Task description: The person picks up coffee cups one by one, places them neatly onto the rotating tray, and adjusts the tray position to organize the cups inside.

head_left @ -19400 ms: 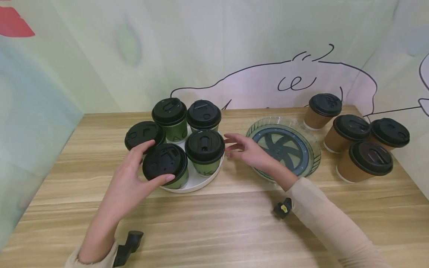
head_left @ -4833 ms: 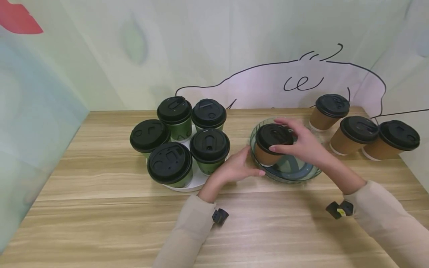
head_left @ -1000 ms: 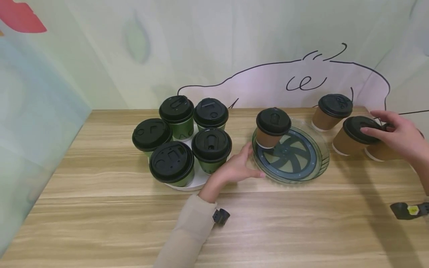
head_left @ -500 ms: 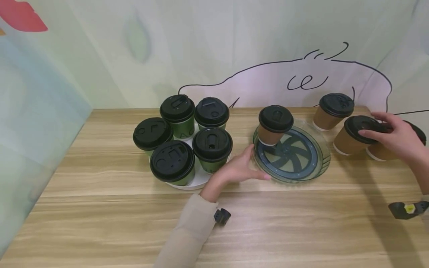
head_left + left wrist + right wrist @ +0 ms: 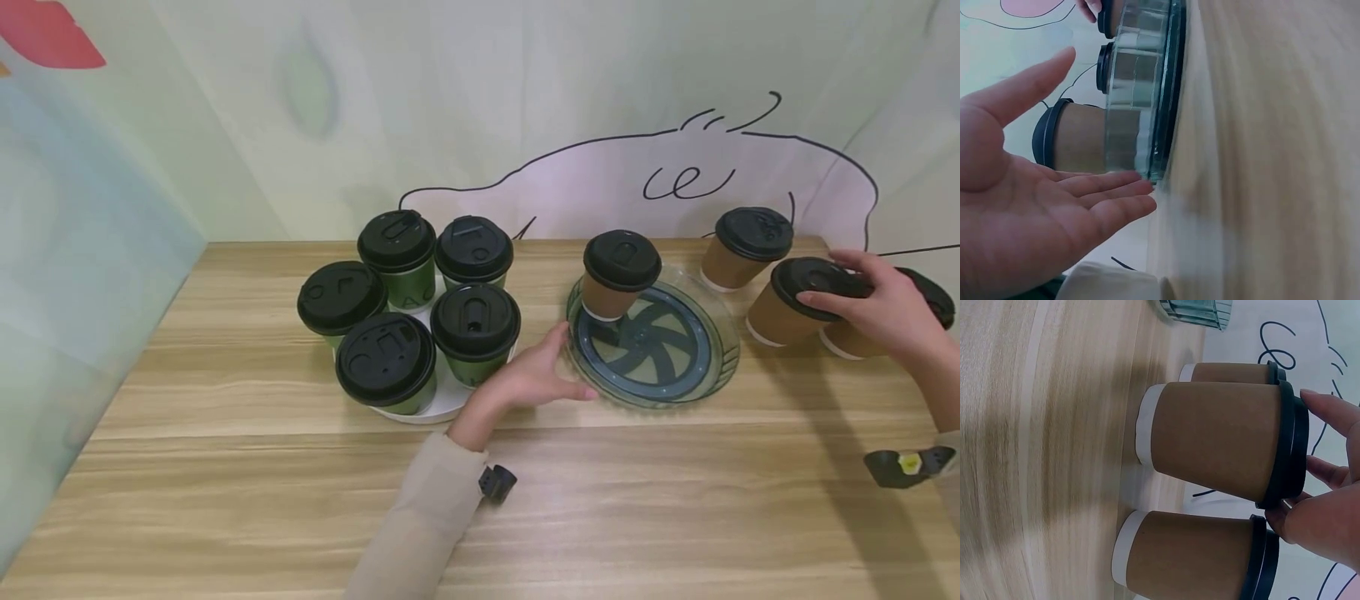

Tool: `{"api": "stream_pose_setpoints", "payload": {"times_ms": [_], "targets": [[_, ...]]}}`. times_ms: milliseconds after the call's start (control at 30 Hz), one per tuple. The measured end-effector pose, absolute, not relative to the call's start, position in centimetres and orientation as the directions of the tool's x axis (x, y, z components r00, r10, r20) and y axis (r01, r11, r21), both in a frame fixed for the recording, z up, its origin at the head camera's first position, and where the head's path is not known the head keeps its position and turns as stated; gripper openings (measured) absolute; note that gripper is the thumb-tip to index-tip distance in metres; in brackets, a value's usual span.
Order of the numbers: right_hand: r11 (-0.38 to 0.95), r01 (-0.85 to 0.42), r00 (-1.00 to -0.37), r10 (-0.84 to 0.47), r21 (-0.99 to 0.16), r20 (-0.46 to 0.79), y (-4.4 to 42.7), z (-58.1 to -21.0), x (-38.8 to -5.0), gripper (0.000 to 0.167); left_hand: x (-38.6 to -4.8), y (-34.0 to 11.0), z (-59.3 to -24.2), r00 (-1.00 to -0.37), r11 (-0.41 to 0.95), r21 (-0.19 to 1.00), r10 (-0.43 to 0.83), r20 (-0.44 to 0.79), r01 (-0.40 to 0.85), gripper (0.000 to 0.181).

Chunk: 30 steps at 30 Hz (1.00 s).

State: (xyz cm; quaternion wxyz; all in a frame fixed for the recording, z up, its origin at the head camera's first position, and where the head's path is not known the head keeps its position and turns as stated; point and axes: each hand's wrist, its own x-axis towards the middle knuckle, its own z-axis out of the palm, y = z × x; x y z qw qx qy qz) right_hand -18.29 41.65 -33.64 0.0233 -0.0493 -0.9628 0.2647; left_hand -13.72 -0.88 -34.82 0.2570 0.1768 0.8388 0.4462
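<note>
My left hand (image 5: 528,372) is spread at the left side of a clear greenish round tray (image 5: 726,367). In the left wrist view, its straight fingertips (image 5: 1141,187) meet the tray's lower edge. One brown paper coffee cup (image 5: 606,297) with a black lid stands upright at the tray's back left. At the right, my right hand (image 5: 888,312) grips the black lid of another brown coffee cup (image 5: 777,317), which stands on the table. The right wrist view shows thumb and fingers on either side of that lid (image 5: 1294,444).
Beside the gripped cup stands another brown cup (image 5: 847,340), partly behind my right hand. A further brown cup (image 5: 731,265) is at the back. On the left, several green lidded cups (image 5: 408,287) crowd a white round tray (image 5: 450,404). The wood tabletop (image 5: 600,517) meets a printed backdrop.
Since 4.8 seconds ago, my right hand left the cup on the clear tray and took another's lid. That tray cup has shifted toward the back. My left hand remains at the rim.
</note>
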Motion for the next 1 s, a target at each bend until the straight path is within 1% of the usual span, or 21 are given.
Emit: {"api": "stream_pose_setpoints", "payload": {"times_ms": [167,367,533,767,1000], "targets": [[0.853,0.085,-0.993,0.114,-0.515,0.024,41.4,-33.7,-18.0,0.088,-13.8,-0.8,-35.0,-0.814,0.534,0.84,0.53,-0.238,0.102,0.096],[0.851,0.094,-0.992,0.127,-0.517,0.028,41.1,-33.7,-17.7,0.085,-13.8,-0.8,-35.0,-0.827,0.516,0.852,0.515,-0.226,0.089,0.095],[0.853,0.08,-0.994,0.109,-0.516,0.025,39.7,-32.5,-17.0,0.084,-13.9,-0.8,-35.3,-0.829,0.512,0.855,0.514,-0.221,0.089,0.095],[0.851,0.086,-0.993,0.118,-0.518,0.029,37.9,-31.3,-16.0,0.081,-13.8,-0.9,-35.1,-0.83,0.527,0.845,0.509,-0.229,0.09,0.094],[0.857,0.066,-0.993,0.105,-0.511,0.049,40.7,-33.3,-17.4,0.085,-13.8,-0.9,-35.0,-0.827,0.524,0.847,0.513,-0.229,0.09,0.094]]}}
